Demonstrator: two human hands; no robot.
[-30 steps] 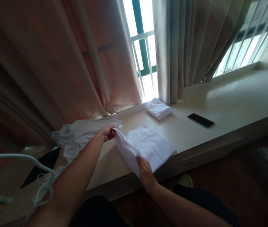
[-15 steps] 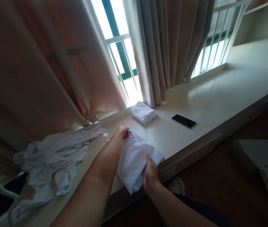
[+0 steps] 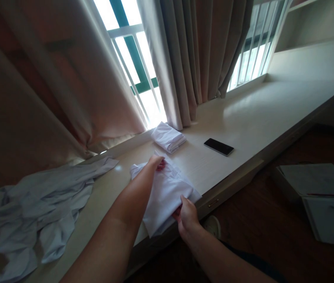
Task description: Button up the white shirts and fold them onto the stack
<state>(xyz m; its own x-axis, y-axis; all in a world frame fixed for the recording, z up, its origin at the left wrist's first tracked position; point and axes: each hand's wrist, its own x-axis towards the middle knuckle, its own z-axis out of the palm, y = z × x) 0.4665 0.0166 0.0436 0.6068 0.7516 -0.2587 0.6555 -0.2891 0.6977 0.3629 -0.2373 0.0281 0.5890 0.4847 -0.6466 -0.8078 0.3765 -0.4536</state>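
Observation:
A partly folded white shirt (image 3: pixel 167 192) lies at the front edge of the pale counter, its lower corner hanging over the edge. My left hand (image 3: pixel 156 161) is closed on the cloth at its far side, fingers curled inward. At the near right side my right hand (image 3: pixel 187 214) grips the fold, thumb on top and fingers partly hidden under the cloth. Just behind the shirt sits a neatly folded white garment (image 3: pixel 169 137), untouched. To the left, a crumpled heap of white clothing (image 3: pixel 43 208) spreads over the counter.
A black phone (image 3: pixel 218 147) lies on the counter (image 3: pixel 252 125) to the right. Long curtains (image 3: pixel 172 59) hang behind, beside a barred window (image 3: pixel 137 67). Below right, an open box-like object (image 3: pixel 317 181) stands over the dark floor. A shoe (image 3: pixel 213 226) shows under the counter edge.
The view has shifted, so the counter's things appear further left. My left hand has moved inward across the shirt, and its near corner has come round and lies flatter. Both hands still hold it.

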